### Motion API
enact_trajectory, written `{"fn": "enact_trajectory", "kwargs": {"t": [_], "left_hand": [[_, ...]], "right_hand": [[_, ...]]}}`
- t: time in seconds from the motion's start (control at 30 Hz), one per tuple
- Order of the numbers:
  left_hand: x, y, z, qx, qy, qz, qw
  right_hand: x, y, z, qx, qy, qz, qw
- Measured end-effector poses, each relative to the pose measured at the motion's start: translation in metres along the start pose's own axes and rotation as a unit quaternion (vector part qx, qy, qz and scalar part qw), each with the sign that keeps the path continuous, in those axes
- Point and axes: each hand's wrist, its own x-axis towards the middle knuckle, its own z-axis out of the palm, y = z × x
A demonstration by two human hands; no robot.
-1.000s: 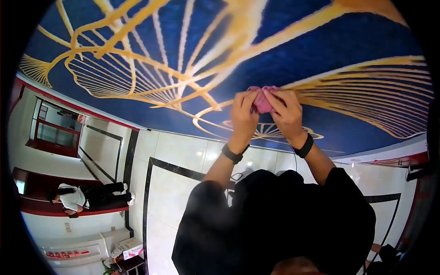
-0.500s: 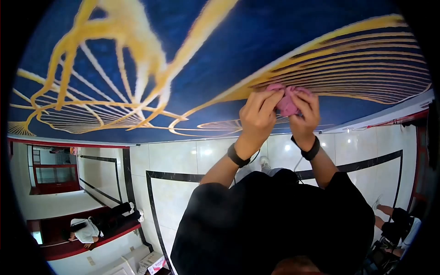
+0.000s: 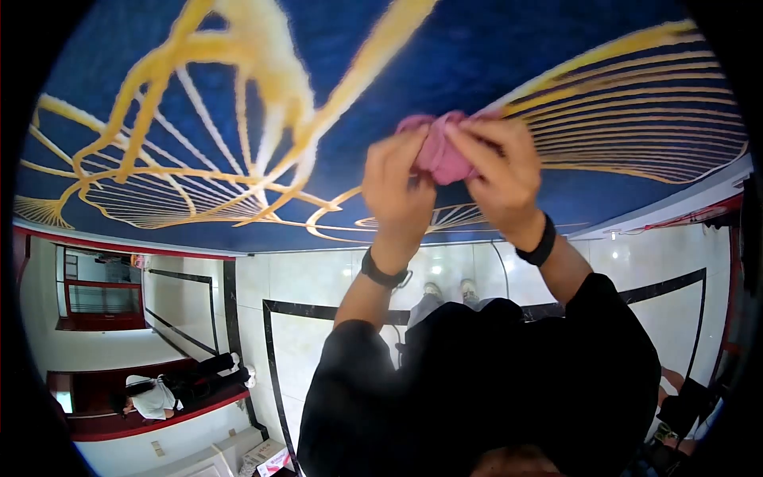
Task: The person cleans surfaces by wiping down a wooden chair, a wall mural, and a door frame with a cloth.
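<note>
A crumpled pink cloth (image 3: 445, 157) is bunched between my two hands, in front of a dark blue panel (image 3: 469, 48) painted with gold and white curving lines. My left hand (image 3: 397, 179) grips the cloth's left side with bent fingers. On the other side, my right hand (image 3: 505, 167) pinches it, slightly blurred by motion. Each wrist wears a black band. The cloth hides part of the panel behind it; whether it touches the surface I cannot tell.
Below the panel lies a pale tiled floor (image 3: 310, 274) with black border strips. One person (image 3: 155, 396) sits on a red bench at the left, and another person (image 3: 679, 409) shows partly at lower right. Boxes (image 3: 266, 457) stand at bottom left.
Both hands have moved left across the panel with the pink cloth, which is still held between them. The view has shifted slightly, and both my shoes now show.
</note>
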Motion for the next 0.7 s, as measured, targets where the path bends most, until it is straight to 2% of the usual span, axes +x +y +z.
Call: {"fn": "enact_trajectory", "kwargs": {"t": [0.17,0.23,0.33,0.47,0.7], "left_hand": [[0.026,0.018,0.023,-0.039,0.034,0.070,0.996],[0.008,0.015,0.024,-0.048,-0.003,0.036,0.998],[-0.028,-0.005,0.023,-0.047,-0.042,0.011,0.998],[-0.081,-0.040,0.008,-0.030,-0.077,-0.015,0.996],[-0.135,-0.110,-0.041,-0.015,-0.118,-0.048,0.992]], "right_hand": [[0.013,0.012,-0.018,-0.038,0.054,0.010,0.998],[-0.009,0.015,-0.015,-0.053,0.045,0.034,0.997],[-0.048,0.015,-0.008,-0.065,-0.025,0.085,0.994],[-0.091,0.009,0.024,-0.018,-0.054,0.124,0.991],[-0.132,-0.018,0.099,-0.018,-0.114,0.096,0.989]]}}
